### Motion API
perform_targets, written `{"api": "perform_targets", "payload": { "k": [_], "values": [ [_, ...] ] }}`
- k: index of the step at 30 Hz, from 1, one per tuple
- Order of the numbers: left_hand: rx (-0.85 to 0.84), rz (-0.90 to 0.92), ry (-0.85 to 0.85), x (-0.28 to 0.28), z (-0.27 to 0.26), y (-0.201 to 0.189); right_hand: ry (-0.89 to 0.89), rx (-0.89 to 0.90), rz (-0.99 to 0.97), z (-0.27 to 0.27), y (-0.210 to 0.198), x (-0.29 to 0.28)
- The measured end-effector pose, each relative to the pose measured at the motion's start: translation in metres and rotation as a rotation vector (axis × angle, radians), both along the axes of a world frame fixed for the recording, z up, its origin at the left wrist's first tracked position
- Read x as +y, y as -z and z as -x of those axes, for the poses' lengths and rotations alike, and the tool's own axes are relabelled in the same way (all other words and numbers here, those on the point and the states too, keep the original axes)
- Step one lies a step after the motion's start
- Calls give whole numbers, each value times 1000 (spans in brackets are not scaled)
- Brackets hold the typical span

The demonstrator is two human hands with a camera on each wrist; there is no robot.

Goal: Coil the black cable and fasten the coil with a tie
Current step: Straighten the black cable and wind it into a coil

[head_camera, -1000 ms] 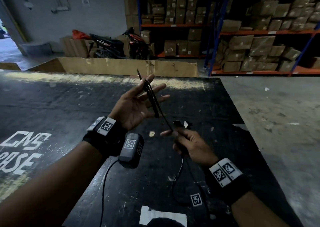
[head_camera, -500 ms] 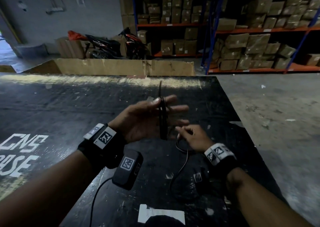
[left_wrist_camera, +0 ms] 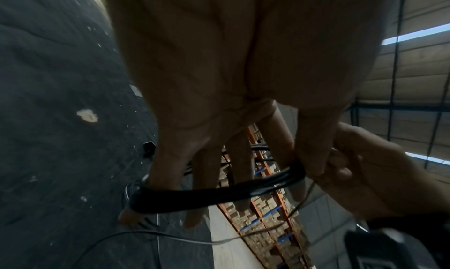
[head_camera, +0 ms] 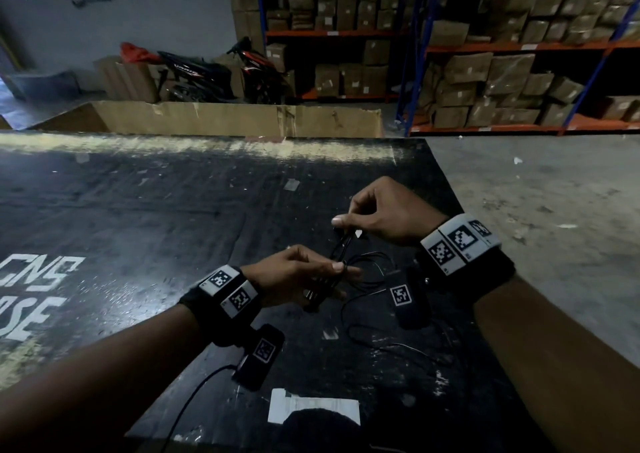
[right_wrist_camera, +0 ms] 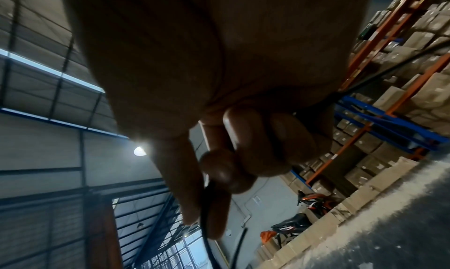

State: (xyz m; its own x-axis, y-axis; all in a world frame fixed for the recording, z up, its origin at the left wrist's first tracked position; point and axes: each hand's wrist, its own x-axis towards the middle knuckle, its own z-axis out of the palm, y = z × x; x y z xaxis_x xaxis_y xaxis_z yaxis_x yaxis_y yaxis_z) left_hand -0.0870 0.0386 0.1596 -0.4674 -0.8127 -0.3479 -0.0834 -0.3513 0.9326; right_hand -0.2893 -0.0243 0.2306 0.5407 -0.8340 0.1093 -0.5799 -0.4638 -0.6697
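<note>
A thin black cable (head_camera: 367, 274) is wound in several turns round the fingers of my left hand (head_camera: 341, 272). The left wrist view shows that coil (left_wrist_camera: 219, 194) crossing the spread fingers, with the thumb (left_wrist_camera: 314, 157) pressing it at one side. My right hand (head_camera: 341, 222) is just beyond and above the left, pinching a strand of the cable between thumb and forefinger. In the right wrist view the strand (right_wrist_camera: 207, 211) hangs down from that pinch (right_wrist_camera: 214, 177). Loose cable trails on the black table (head_camera: 173, 231) under both hands. A small white-tipped piece (head_camera: 358, 233) lies below the right hand; I cannot tell what it is.
White painted letters (head_camera: 38, 279) mark the table's left part and a white paper label (head_camera: 311, 412) lies at the near edge. A cardboard wall (head_camera: 235, 120) lines the far edge. Concrete floor (head_camera: 536, 193) drops away on the right, with box-filled racks (head_camera: 502, 71) and motorbikes (head_camera: 207, 71) beyond.
My left hand has turned from palm-up to palm-down and dropped toward the table with the coil. My right hand has swung from below the left to beyond it, carrying the strand.
</note>
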Motion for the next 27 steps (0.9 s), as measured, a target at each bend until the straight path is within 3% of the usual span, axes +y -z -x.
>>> {"api": "perform_targets", "payload": {
  "k": [6, 12, 17, 21, 27],
  "values": [
    [82, 53, -104, -8, -17, 4, 5, -75, 47, 7, 12, 35],
    [231, 112, -97, -11, -32, -6, 129, -465, -15, 8, 52, 57],
    [299, 125, -76, -11, -32, -11, 180, -609, -50, 6, 66, 64],
    [397, 121, -114, -14, -32, -14, 135, -718, -260, 2, 85, 71],
    [525, 141, -152, -18, -25, -22, 139, -725, -562, -14, 116, 81]
  ]
}}
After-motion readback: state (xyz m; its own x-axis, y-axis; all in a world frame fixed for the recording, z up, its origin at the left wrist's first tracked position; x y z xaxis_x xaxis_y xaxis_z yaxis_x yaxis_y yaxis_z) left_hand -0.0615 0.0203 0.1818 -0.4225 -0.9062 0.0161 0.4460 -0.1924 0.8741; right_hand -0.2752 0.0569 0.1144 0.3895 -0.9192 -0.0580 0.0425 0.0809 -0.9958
